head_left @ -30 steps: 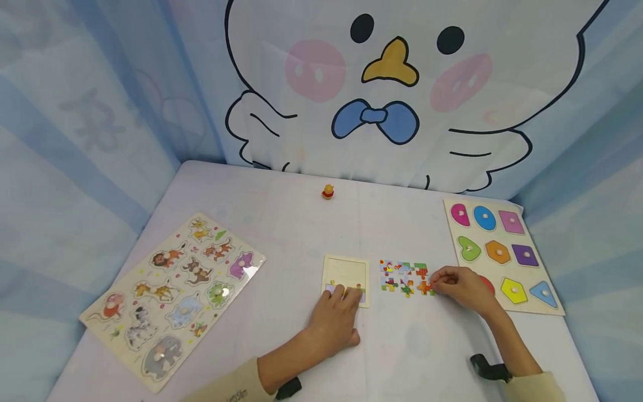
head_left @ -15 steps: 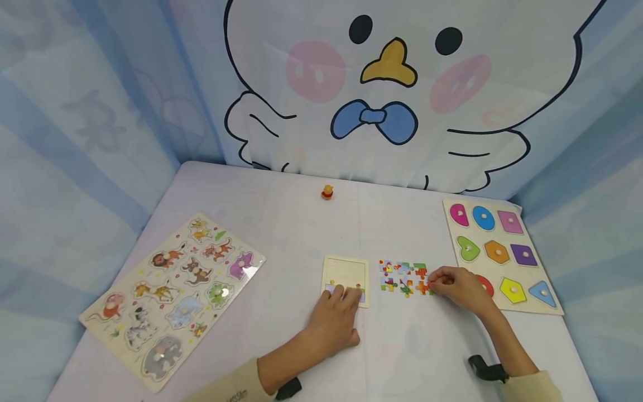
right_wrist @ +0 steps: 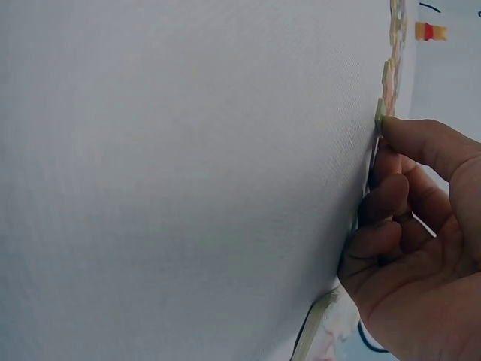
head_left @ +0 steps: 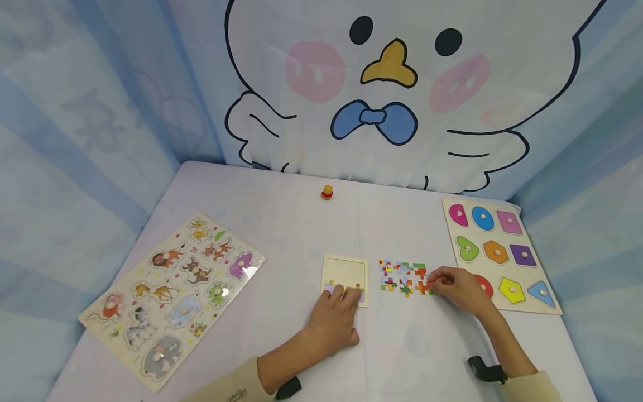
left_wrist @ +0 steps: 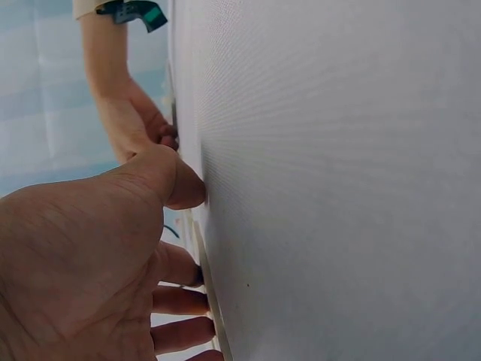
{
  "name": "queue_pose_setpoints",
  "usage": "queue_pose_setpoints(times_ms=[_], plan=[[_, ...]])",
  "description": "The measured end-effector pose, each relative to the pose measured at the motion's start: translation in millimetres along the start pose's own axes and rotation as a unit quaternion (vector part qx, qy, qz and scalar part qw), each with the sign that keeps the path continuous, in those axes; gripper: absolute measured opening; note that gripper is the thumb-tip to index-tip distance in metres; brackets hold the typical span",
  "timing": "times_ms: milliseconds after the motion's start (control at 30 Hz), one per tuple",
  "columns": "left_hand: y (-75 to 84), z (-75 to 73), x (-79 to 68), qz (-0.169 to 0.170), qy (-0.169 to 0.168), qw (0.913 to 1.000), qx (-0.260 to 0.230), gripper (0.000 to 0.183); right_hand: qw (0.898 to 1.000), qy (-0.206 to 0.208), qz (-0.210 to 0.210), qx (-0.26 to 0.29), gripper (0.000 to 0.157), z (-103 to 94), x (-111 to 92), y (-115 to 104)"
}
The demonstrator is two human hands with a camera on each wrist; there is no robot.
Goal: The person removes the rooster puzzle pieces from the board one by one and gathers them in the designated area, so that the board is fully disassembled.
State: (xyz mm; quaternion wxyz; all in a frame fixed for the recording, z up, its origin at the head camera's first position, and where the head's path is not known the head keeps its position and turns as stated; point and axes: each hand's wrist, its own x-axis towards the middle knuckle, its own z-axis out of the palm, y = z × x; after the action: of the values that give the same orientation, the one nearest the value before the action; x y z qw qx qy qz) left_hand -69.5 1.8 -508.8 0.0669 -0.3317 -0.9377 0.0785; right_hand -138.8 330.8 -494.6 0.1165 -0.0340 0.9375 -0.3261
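Observation:
My left hand [head_left: 332, 318] rests on the lower part of a small wooden puzzle tray [head_left: 346, 267], its fingers extended over lilac jigsaw pieces [head_left: 329, 287] in the tray. The left wrist view has those fingertips on the tray's edge. Right of the tray lie several colourful jigsaw pieces [head_left: 403, 269] in two rows. At the right end of the lower row, my right hand [head_left: 462, 287] pinches a jigsaw piece [right_wrist: 379, 113] between thumb and index finger, the other fingers curled. Most of that piece is hidden from above by the fingers.
An animal peg puzzle board [head_left: 176, 279] lies at the left. A shape peg board [head_left: 482, 237] sits at the right, partly under the right hand. A small yellow and red figure [head_left: 327, 192] stands near the back edge. A printed curtain [head_left: 311, 134] surrounds the table.
Almost nothing differs. The right hand shifts very slightly left with the whole view, and both hands keep their places on the tray and the piece.

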Motion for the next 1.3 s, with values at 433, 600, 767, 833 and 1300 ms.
queue_pose_setpoints(times_ms=[433, 600, 767, 833, 1300], plan=[[0.6, -5.6, -2.1, 0.003, 0.000, 1.0000, -0.006, 0.067, 1.000, 0.021, -0.008, 0.003, 0.018, 0.4, -2.0, -4.2], [4.0, -7.7, -4.8, 0.002, -0.004, 0.9999, -0.012, 0.061, 0.999, 0.013, -0.035, 0.012, 0.018, 8.8, 3.4, -29.8], [8.4, -10.1, -6.2, 0.012, -0.014, 0.9998, 0.000, 0.054, 0.996, -0.014, -0.085, 0.020, 0.012, 26.1, 15.1, -64.6], [9.8, -11.4, -7.1, 0.016, -0.019, 0.9995, 0.016, 0.053, 0.994, -0.030, -0.106, 0.021, 0.012, 34.5, 20.1, -77.5], [16.0, -18.3, -14.9, -0.001, -0.073, 0.9963, 0.045, 0.062, 0.969, -0.107, -0.223, 0.012, 0.011, 85.6, 45.2, -132.9]])
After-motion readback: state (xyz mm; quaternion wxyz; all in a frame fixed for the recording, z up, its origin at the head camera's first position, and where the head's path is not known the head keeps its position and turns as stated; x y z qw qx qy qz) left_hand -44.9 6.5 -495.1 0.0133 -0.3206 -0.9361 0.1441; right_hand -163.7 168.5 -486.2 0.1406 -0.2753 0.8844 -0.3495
